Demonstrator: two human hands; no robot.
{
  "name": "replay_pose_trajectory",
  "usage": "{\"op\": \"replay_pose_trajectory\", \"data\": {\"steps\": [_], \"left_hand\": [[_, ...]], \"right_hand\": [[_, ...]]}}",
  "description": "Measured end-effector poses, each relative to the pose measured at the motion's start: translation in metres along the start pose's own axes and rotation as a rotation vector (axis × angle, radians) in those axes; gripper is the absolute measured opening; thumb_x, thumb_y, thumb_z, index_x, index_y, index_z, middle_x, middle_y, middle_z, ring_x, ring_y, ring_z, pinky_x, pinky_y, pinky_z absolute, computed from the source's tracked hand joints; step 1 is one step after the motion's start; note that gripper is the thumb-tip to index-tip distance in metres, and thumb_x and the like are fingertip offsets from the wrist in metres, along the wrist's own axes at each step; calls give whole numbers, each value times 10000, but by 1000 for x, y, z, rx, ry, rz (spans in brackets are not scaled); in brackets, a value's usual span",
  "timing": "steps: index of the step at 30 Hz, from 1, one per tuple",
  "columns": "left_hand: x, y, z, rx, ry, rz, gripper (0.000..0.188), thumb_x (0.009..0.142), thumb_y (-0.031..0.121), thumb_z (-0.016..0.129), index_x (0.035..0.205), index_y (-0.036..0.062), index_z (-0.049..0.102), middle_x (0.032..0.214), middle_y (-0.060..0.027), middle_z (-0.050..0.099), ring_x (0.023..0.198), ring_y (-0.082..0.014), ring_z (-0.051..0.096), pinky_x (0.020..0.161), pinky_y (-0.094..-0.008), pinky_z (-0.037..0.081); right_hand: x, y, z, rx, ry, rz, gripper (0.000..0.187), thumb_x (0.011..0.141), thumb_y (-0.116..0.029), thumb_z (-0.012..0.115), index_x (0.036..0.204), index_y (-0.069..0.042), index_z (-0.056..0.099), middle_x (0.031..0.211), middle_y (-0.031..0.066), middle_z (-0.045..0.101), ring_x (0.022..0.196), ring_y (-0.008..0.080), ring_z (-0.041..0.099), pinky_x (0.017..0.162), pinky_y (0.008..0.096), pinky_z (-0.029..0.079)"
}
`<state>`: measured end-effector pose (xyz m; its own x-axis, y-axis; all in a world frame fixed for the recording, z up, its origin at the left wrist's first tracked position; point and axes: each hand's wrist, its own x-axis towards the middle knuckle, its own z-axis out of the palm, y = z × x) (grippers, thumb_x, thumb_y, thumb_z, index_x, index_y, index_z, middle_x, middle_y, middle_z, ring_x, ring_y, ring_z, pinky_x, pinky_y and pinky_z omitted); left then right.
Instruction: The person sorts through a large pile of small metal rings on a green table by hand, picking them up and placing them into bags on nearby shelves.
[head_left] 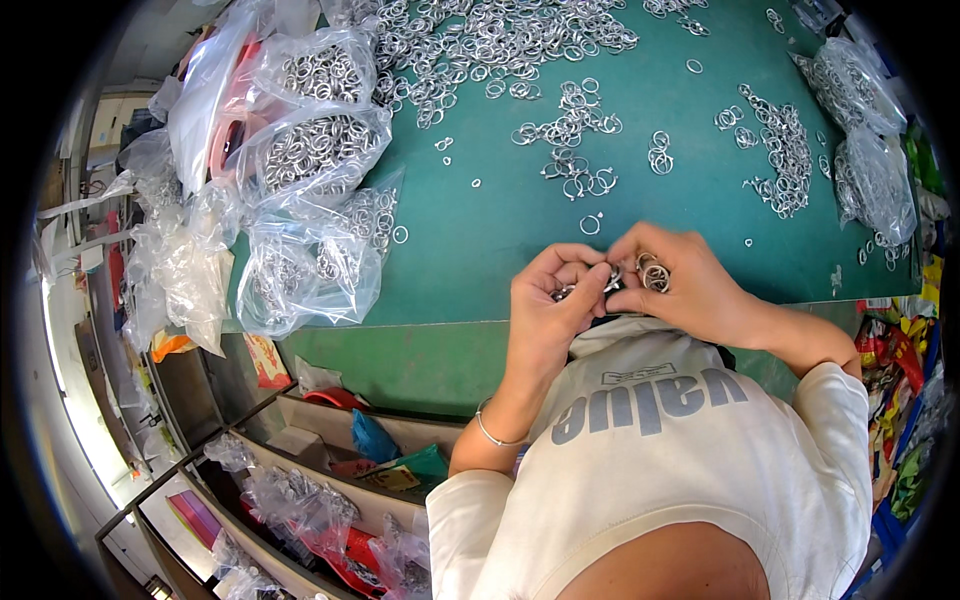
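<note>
Close to my body at the table's near edge, my left hand [545, 305] and my right hand [695, 285] almost meet. Several silvery metal rings [654, 274] are tucked in the curled fingers of my right hand. Other small metal pieces [563, 293] show in my left hand, partly covered by its fingers. A shiny metal piece [613, 280] lies between the fingertips of both hands; its exact shape is hidden. Just beyond my hands, a single open ring [590, 224] with a small knob rests on the green table [450, 275].
A large heap of rings [500, 40] spreads along the far side, with smaller clusters [580, 115] nearer. Another pile [785, 155] lies to the right beside filled plastic bags [875, 180]. Clear bags of rings [320, 150] crowd the left side. Open drawers [390, 440] sit below the table.
</note>
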<state>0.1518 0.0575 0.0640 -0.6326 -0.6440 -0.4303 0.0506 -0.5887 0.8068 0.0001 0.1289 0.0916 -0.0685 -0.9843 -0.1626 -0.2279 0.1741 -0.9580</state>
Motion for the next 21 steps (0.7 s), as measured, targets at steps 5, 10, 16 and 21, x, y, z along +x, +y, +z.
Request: {"op": "replay_pose_trajectory", "data": {"steps": [5,10,16,21], "left_hand": [[5,4,-7,-276,-168,-187,137,856,83,553,952,-10,583,593,5,505,442,-4,333,381,-158,223],[5,-1,-11,-297,-171,-171,142,840,81,573,929,-29,591,629,3,510,448,-20,343,391,-169,238],[-3,10,-5,644,-119,539,176,683,44,697,828,-4,610,654,-31,537,552,-91,489,484,-205,369],[-7,15,-1,801,-96,649,155,660,29,702,792,5,624,658,-65,550,535,-144,510,482,-232,390]], "right_hand": [[1,-5,-5,-100,-75,13,183,781,-117,639,788,15,513,627,131,547,511,243,452,496,303,385],[1,5,-9,85,-138,124,145,789,-102,627,776,1,526,589,60,534,504,133,459,472,270,364],[6,-2,-16,336,-278,401,123,814,-119,605,828,-1,573,599,6,526,474,42,418,421,207,316],[4,-1,-17,531,-269,441,89,828,-71,572,833,19,572,599,36,544,423,33,406,382,189,296]]}}
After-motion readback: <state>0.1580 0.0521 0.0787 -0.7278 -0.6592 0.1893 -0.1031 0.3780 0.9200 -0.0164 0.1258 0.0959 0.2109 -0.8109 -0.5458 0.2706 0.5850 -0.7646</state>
